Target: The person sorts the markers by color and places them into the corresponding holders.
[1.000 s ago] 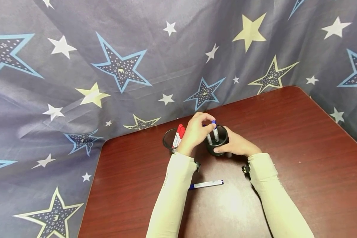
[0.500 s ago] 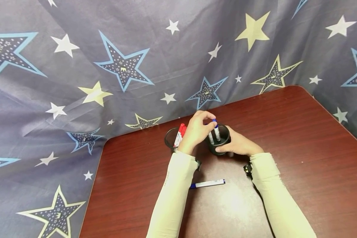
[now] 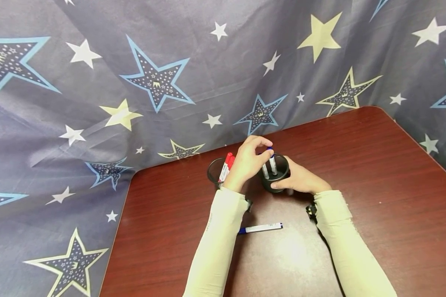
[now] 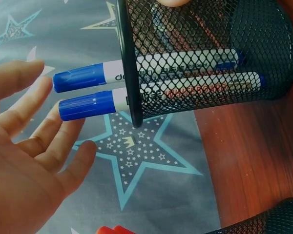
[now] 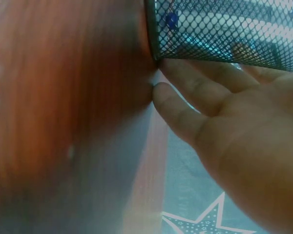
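Two blue-capped whiteboard markers (image 4: 85, 78) stand caps up in a black mesh pen cup (image 3: 281, 166). My left hand (image 3: 247, 163) is over the cup. Its relaxed fingers (image 4: 71, 131) lie at the ends of the blue caps, and the left wrist view shows no firm pinch. With the thumb in front and fingers along its far side, my right hand (image 3: 301, 177) holds the cup. The right wrist view shows those fingers (image 5: 200, 87) against the mesh. Another blue-capped marker (image 3: 262, 228) lies on the table, its cap end partly behind my left sleeve.
Left of my left hand stands a second mesh cup (image 3: 214, 171) with red markers (image 3: 226, 167), partly hidden by the hand. A starry cloth (image 3: 193, 82) hangs behind the reddish wooden table (image 3: 357, 156). A black cable (image 3: 328, 247) runs along my right forearm.
The head view has shifted a little. My hands, the cup and the markers keep nearly the same places relative to each other.
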Motion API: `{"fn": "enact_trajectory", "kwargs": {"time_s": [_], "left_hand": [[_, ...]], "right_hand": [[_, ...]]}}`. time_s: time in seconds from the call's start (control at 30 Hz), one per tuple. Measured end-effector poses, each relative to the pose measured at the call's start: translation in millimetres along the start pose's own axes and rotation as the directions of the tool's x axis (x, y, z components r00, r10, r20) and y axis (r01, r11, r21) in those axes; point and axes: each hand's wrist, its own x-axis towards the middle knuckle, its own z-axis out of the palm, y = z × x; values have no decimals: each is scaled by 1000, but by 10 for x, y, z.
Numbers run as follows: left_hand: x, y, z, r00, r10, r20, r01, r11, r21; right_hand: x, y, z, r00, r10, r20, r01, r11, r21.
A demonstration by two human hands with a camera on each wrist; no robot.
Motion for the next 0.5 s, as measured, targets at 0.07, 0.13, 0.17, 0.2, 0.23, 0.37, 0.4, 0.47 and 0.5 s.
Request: {"fn": "enact_trajectory", "kwargs": {"time_s": [0.07, 0.13, 0.17, 0.2, 0.23, 0.37, 0.4, 0.47, 0.5], "left_hand": [[-14, 2, -10, 1000, 22, -13, -22, 1000, -5], [-45, 19, -36, 997, 56, -44, -57, 998, -17], [-68, 34, -56, 995, 79, -66, -81, 996, -26], [-96, 53, -77, 990, 100, -95, -104, 994, -36], [-134, 75, -103, 985, 122, -124, -129, 990, -52], [-323, 169, -199, 947, 215, -237, -249, 961, -123], [-382, 190, -217, 938, 236, -256, -277, 950, -141], [-513, 216, -245, 924, 267, -273, -322, 930, -179], [-586, 223, -255, 923, 271, -272, -329, 924, -197]], "right_hand": [[-2, 3, 1, 1000, -4, 2, 4, 1000, -5], [1, 6, 2, 1000, -15, 5, 16, 1000, -5], [5, 12, 3, 1000, -21, 8, 21, 1000, -1], [10, 15, 3, 999, -30, 11, 30, 1000, 4], [13, 16, 4, 999, -35, 13, 35, 999, 8], [29, 22, 4, 999, -49, 18, 49, 998, 31], [31, 21, 5, 999, -52, 17, 51, 998, 38], [35, 20, 7, 998, -53, 18, 52, 997, 60], [38, 18, 9, 998, -56, 17, 55, 996, 70]]}}
